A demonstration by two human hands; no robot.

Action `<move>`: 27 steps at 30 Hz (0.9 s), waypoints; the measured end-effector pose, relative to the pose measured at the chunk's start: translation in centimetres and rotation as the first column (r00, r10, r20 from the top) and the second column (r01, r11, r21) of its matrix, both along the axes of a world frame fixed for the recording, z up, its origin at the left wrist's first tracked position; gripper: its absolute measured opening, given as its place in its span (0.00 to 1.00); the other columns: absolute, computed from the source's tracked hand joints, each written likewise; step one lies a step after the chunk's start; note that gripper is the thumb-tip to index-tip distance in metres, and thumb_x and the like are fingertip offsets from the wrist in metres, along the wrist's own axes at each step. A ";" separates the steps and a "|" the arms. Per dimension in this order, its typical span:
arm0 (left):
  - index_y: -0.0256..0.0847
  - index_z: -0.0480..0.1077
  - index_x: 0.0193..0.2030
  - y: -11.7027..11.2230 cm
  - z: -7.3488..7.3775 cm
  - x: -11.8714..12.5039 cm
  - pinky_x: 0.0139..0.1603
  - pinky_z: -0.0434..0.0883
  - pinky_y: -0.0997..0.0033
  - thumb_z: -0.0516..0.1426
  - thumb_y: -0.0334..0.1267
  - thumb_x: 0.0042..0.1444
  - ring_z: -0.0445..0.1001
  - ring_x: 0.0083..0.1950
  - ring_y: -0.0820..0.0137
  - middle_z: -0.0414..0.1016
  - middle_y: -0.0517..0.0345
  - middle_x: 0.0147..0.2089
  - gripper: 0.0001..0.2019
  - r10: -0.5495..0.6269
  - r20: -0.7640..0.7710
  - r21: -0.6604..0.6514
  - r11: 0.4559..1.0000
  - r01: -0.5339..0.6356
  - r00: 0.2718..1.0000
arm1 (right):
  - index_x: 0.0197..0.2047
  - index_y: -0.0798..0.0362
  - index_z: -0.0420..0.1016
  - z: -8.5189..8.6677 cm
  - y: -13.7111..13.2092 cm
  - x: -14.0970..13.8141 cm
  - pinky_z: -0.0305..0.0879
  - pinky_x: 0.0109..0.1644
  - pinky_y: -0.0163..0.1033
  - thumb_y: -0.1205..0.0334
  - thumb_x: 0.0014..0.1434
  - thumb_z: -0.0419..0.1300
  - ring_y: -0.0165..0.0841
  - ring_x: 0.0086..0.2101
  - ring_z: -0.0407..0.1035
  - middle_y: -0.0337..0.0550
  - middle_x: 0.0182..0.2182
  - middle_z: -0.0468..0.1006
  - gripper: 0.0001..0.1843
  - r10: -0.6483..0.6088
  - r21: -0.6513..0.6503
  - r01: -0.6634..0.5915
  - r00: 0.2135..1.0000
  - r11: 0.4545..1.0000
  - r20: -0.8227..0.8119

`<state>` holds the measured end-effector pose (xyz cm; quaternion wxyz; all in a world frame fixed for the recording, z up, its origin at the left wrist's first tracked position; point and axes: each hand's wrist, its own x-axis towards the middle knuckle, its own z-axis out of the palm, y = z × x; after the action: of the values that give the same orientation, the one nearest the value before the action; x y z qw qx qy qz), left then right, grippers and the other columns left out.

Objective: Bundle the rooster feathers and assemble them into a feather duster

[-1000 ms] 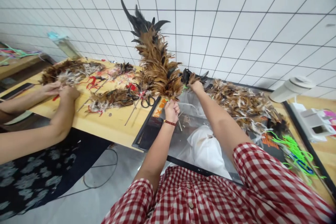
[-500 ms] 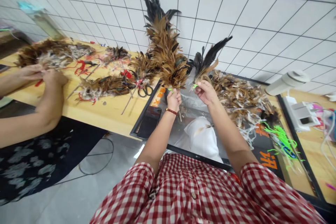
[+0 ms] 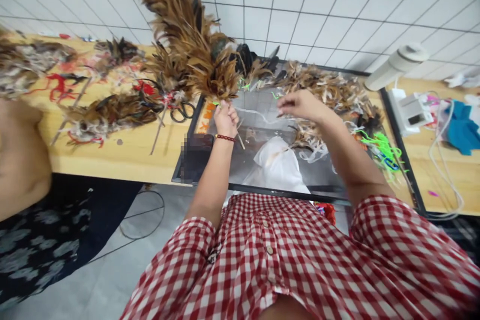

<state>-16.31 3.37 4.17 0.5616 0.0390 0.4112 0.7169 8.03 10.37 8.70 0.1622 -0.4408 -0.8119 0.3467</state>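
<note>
My left hand (image 3: 226, 119), a red bead bracelet on its wrist, is closed round the thin stick at the base of a long brown feather duster (image 3: 187, 25) that stands up and leans left. A small clump of dark feathers (image 3: 245, 57) lies against the duster's lower right side. Over the black-framed glass tabletop (image 3: 392, 125), my right hand (image 3: 298, 105) hovers with its fingers pinched together. What it pinches is too thin to make out. A bit of green thread (image 3: 276, 95) shows just left of its fingertips.
Behind my right hand is a loose feather pile (image 3: 330, 90), with a white bag (image 3: 277, 165) on the glass and green cords (image 3: 378, 147) to the right. On the wooden table (image 3: 123, 160) are scissors (image 3: 183, 110) and feather bundles (image 3: 108, 112). A co-worker's arm (image 3: 18, 160) is at the left.
My right hand has dropped from beside the duster, and the dark feather bunch no longer stands up from it. The view has tipped down and swung right; the duster now leans further left.
</note>
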 end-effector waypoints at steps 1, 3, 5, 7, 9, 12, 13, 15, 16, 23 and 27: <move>0.39 0.65 0.31 0.0 0.0 0.1 0.15 0.44 0.84 0.60 0.50 0.68 0.46 0.15 0.84 0.50 0.74 0.18 0.20 -0.005 -0.005 0.003 1.000 0.005 1.000 | 0.39 0.53 0.86 0.0 -1.7 1.7 0.69 0.52 0.43 0.61 0.54 0.69 0.39 0.40 0.77 0.45 0.37 0.85 0.09 0.067 0.009 -0.068 0.995 0.998 0.068; 0.39 0.65 0.31 0.0 -0.1 0.3 0.15 0.44 0.84 0.60 0.50 0.68 0.46 0.15 0.84 0.50 0.73 0.18 0.20 -0.020 -0.012 0.006 1.000 0.020 1.000 | 0.39 0.51 0.87 -0.7 -5.0 4.4 0.69 0.52 0.43 0.62 0.56 0.67 0.41 0.42 0.78 0.46 0.39 0.86 0.09 0.135 0.051 -0.147 0.974 0.988 0.182; 0.39 0.65 0.31 -0.1 -0.1 0.4 0.15 0.44 0.84 0.60 0.50 0.68 0.46 0.15 0.84 0.50 0.73 0.18 0.19 -0.045 -0.010 0.010 0.999 0.045 0.999 | 0.45 0.50 0.87 -2.0 -7.6 5.9 0.68 0.55 0.46 0.62 0.58 0.66 0.45 0.48 0.78 0.50 0.46 0.86 0.12 0.151 0.122 -0.189 0.951 0.974 0.268; 0.39 0.66 0.31 -0.3 0.0 0.5 0.15 0.44 0.84 0.58 0.50 0.69 0.46 0.15 0.84 0.50 0.73 0.18 0.19 -0.078 -0.009 0.017 0.997 0.078 0.997 | 0.52 0.51 0.86 -3.7 -9.7 6.5 0.66 0.60 0.52 0.63 0.58 0.67 0.51 0.57 0.73 0.55 0.56 0.82 0.18 0.120 0.201 -0.199 0.930 0.959 0.347; 0.39 0.65 0.31 -0.5 0.3 0.6 0.15 0.44 0.84 0.57 0.49 0.70 0.46 0.15 0.84 0.51 0.72 0.18 0.19 -0.108 -0.011 0.022 0.994 0.108 0.994 | 0.53 0.53 0.84 -5.3 -11.4 6.3 0.62 0.64 0.59 0.65 0.60 0.65 0.56 0.65 0.66 0.58 0.63 0.77 0.18 0.063 0.280 -0.187 0.915 0.942 0.399; 0.39 0.65 0.30 -0.8 0.8 0.7 0.15 0.44 0.84 0.57 0.49 0.70 0.45 0.15 0.84 0.50 0.73 0.18 0.19 -0.141 -0.014 0.024 0.990 0.142 0.990 | 0.49 0.54 0.84 -6.4 -13.3 6.2 0.60 0.67 0.59 0.69 0.64 0.59 0.52 0.65 0.67 0.56 0.61 0.79 0.14 0.062 0.362 -0.205 0.928 0.909 0.369; 0.39 0.64 0.31 -0.9 0.9 0.8 0.15 0.44 0.84 0.57 0.49 0.70 0.45 0.15 0.84 0.51 0.73 0.18 0.20 -0.152 -0.017 0.022 0.988 0.153 0.988 | 0.49 0.54 0.84 -6.3 -13.7 6.4 0.64 0.65 0.56 0.69 0.65 0.57 0.48 0.60 0.72 0.55 0.58 0.82 0.15 0.098 0.355 -0.223 0.936 0.908 0.338; 0.38 0.64 0.31 -1.1 1.1 1.2 0.15 0.44 0.84 0.56 0.48 0.71 0.45 0.15 0.84 0.51 0.73 0.18 0.20 -0.178 -0.023 0.018 0.984 0.179 0.984 | 0.51 0.53 0.83 -5.4 -13.9 7.4 0.70 0.57 0.47 0.69 0.67 0.54 0.41 0.49 0.78 0.52 0.49 0.85 0.17 0.169 0.298 -0.253 0.945 0.920 0.282; 0.38 0.65 0.31 -1.2 1.2 1.5 0.15 0.44 0.84 0.54 0.48 0.73 0.45 0.15 0.84 0.51 0.73 0.18 0.20 -0.191 -0.025 0.018 0.981 0.192 0.981 | 0.52 0.54 0.83 -4.6 -13.7 8.2 0.71 0.53 0.45 0.69 0.67 0.53 0.39 0.45 0.78 0.51 0.46 0.86 0.18 0.172 0.279 -0.245 0.949 0.928 0.263; 0.37 0.65 0.32 -2.1 1.4 3.7 0.17 0.43 0.83 0.46 0.40 0.77 0.46 0.16 0.84 0.51 0.72 0.18 0.20 -0.338 -0.039 -0.077 0.939 0.335 0.940 | 0.48 0.52 0.85 1.0 -8.7 9.5 0.72 0.49 0.44 0.58 0.67 0.58 0.40 0.41 0.77 0.49 0.40 0.84 0.15 -0.075 0.392 0.116 0.990 0.913 -0.118; 0.37 0.66 0.31 -1.8 0.1 4.3 0.15 0.43 0.83 0.45 0.59 0.73 0.44 0.15 0.84 0.52 0.71 0.19 0.28 -0.426 -0.063 -0.065 0.904 0.422 0.903 | 0.44 0.50 0.85 1.7 -6.0 2.4 0.71 0.47 0.40 0.59 0.66 0.60 0.35 0.39 0.78 0.45 0.38 0.84 0.11 0.327 0.401 -0.236 0.929 0.885 -0.176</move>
<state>-12.05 1.56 4.25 0.6889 0.1404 0.4316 0.5652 10.41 4.35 10.43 0.2869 -0.2337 -0.8928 0.2567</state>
